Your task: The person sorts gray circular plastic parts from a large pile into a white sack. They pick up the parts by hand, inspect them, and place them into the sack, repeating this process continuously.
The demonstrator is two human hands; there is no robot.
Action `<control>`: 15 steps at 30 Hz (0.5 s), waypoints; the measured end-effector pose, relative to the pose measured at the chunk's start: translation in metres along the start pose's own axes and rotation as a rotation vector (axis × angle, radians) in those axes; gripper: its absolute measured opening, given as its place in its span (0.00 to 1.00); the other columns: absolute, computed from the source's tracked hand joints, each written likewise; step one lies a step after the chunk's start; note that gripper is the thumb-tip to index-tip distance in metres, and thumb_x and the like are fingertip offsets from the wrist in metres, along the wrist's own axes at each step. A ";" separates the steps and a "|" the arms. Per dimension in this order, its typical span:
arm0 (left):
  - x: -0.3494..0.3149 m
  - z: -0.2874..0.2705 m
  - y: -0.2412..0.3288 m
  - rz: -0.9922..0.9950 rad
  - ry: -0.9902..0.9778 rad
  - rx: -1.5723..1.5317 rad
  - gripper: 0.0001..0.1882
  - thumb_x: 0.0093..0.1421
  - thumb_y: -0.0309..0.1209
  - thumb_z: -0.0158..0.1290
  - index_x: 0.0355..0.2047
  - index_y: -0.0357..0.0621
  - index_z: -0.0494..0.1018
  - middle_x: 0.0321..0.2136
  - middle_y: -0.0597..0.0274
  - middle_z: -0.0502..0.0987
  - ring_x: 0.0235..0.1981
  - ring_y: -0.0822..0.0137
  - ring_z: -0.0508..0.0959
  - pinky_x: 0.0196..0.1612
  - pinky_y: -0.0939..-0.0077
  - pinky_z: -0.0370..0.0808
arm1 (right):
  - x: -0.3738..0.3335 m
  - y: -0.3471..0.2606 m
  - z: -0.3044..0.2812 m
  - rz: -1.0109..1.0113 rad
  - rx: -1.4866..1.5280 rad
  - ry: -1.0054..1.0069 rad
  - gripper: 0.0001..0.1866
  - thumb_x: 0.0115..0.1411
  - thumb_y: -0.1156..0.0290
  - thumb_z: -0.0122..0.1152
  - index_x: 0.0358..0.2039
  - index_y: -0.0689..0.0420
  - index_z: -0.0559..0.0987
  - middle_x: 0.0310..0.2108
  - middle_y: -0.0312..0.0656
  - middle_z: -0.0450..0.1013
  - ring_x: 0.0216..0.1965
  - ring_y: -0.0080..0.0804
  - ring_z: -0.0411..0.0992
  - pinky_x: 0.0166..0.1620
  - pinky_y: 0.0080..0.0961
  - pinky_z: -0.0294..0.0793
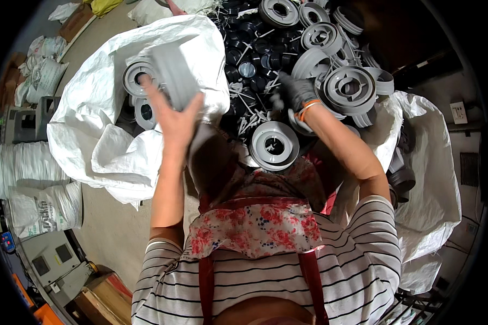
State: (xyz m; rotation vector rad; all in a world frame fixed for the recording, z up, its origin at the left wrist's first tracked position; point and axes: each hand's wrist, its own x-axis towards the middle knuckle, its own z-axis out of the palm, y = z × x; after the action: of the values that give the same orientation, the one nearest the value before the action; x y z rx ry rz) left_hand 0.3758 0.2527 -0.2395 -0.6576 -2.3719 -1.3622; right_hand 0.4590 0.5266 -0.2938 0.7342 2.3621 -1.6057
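My left hand (173,118) is bare and reaches over a white woven sack (106,59), its fingers spread apart. Just beyond the fingers a pale grey plastic part (178,73) is smeared by motion; the hand is not closed round it. Inside the sack lie grey ringed plastic parts, one of them a round spoked part (139,77) by my fingertips. My right hand (297,95), in a dark glove, is over the heap of black caps (249,49) and white plastic scraps (249,122). Blur hides its fingertips. Nearest me on the heap sits a grey ring (274,145).
Grey spoked rings (348,90) are piled at the right of the heap. A second white sack (428,173) holding dark and grey parts stands at my right. Stacked white sacks (32,170), a grey machine cabinet (51,257) and a cardboard box (106,298) are at the left.
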 end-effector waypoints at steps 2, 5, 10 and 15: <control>0.015 -0.019 0.003 -0.076 0.145 -0.247 0.50 0.49 0.34 0.62 0.62 0.27 0.42 0.63 0.39 0.47 0.63 0.50 0.53 0.64 0.65 0.47 | 0.041 0.041 -0.027 -0.111 -0.698 0.303 0.23 0.57 0.51 0.50 0.33 0.62 0.75 0.32 0.54 0.75 0.34 0.45 0.75 0.37 0.38 0.73; 0.009 -0.003 -0.018 -0.106 -0.001 -0.260 0.39 0.52 0.32 0.59 0.60 0.30 0.54 0.62 0.40 0.51 0.63 0.51 0.53 0.64 0.65 0.50 | 0.113 0.108 -0.040 0.105 -0.611 0.518 0.23 0.57 0.51 0.45 0.34 0.59 0.78 0.38 0.54 0.74 0.43 0.48 0.72 0.45 0.40 0.70; -0.039 0.055 -0.038 -0.430 -0.292 -0.588 0.32 0.54 0.32 0.59 0.56 0.33 0.61 0.55 0.47 0.65 0.58 0.60 0.63 0.60 0.69 0.57 | 0.101 0.062 -0.014 -0.213 -0.816 0.510 0.22 0.61 0.56 0.41 0.34 0.60 0.77 0.35 0.55 0.73 0.42 0.50 0.71 0.45 0.39 0.69; -0.021 0.077 -0.010 -0.609 -0.536 -0.926 0.26 0.57 0.32 0.55 0.52 0.30 0.65 0.36 0.59 0.76 0.36 0.69 0.76 0.38 0.77 0.72 | 0.014 0.000 0.046 -0.769 -1.071 0.010 0.15 0.55 0.69 0.46 0.40 0.60 0.74 0.33 0.48 0.72 0.31 0.45 0.73 0.36 0.38 0.74</control>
State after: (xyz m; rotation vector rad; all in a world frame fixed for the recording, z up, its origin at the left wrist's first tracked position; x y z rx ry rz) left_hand 0.3836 0.3105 -0.2950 -0.5636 -2.2995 -2.9422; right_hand 0.4419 0.4887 -0.3175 -0.4215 3.1028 -0.2033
